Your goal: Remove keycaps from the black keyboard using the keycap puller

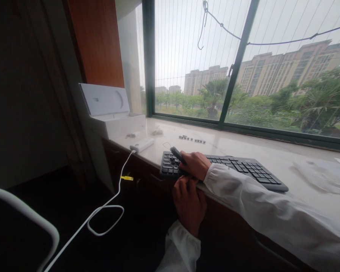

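Note:
A black keyboard (268, 179) lies on the pale sill top, and some places at its left end show bare sockets without keycaps. My right hand (197, 165) is closed around a black keycap puller (177, 154), whose thin wire loops stick out at the far end above the left keys. Below it, my left hand (189, 202) has its fingers curled at the keyboard's front edge; the fingertips are partly hidden. Several loose black keycaps (192, 139) stand in short rows on the sill behind the keyboard.
A white open box (120, 124) stands at the left end of the sill. Before it lies a white power bank (142, 145) with a white cable (119, 185) hanging down, tagged yellow. Crumpled clear plastic (320, 175) lies right. A green-framed window (187, 118) borders the back.

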### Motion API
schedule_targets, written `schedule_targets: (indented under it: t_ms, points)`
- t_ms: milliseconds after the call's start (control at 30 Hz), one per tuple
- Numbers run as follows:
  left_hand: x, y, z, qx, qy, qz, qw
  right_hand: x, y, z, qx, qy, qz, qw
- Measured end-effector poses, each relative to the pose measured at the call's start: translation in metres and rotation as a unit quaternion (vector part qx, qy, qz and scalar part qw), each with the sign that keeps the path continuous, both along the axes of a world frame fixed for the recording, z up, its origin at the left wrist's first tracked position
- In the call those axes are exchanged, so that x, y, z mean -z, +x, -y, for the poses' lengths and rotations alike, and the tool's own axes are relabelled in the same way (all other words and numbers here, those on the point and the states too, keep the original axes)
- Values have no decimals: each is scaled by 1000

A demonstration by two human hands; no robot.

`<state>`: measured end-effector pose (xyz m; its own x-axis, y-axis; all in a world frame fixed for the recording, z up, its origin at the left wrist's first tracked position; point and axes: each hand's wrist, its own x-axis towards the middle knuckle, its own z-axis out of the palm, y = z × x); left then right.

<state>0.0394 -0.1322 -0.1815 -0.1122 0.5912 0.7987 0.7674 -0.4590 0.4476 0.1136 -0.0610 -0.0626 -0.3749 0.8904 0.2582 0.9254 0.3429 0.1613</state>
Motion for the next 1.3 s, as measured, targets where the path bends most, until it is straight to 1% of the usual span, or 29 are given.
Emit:
schedule_targets:
  t_ms: [133, 267, 333, 433, 500, 667, 1100, 1300]
  points:
    - [-3, 0, 1, 18, -1, 16, 1000, -1, 13, -7, 23, 11, -39, 999]
    - [-3, 1, 0, 30, 0, 24, 999, -8, 24, -16, 26, 31, -129, 991]
    - [-2, 1, 0, 28, 2, 20, 999, -11, 26, -18, 11, 9, -181, 983]
    - [-1, 1, 0, 24, 1, 17, 1000, -8, 27, -20, -26, -42, -232, 971]
    - [-1, 1, 0, 23, -2, 18, 1000, -3, 28, -20, -47, -58, -239, 968]
    - [0, 1, 1, 36, -9, 27, 999, 2, 28, -22, -75, -58, -242, 966]
    - [0, 1, 0, 42, -13, 38, 998, 2, 26, -20, -72, -77, -251, 962]
    - [0, 1, 0, 44, -15, 37, 998, 5, 27, -22, -74, -68, -212, 972]
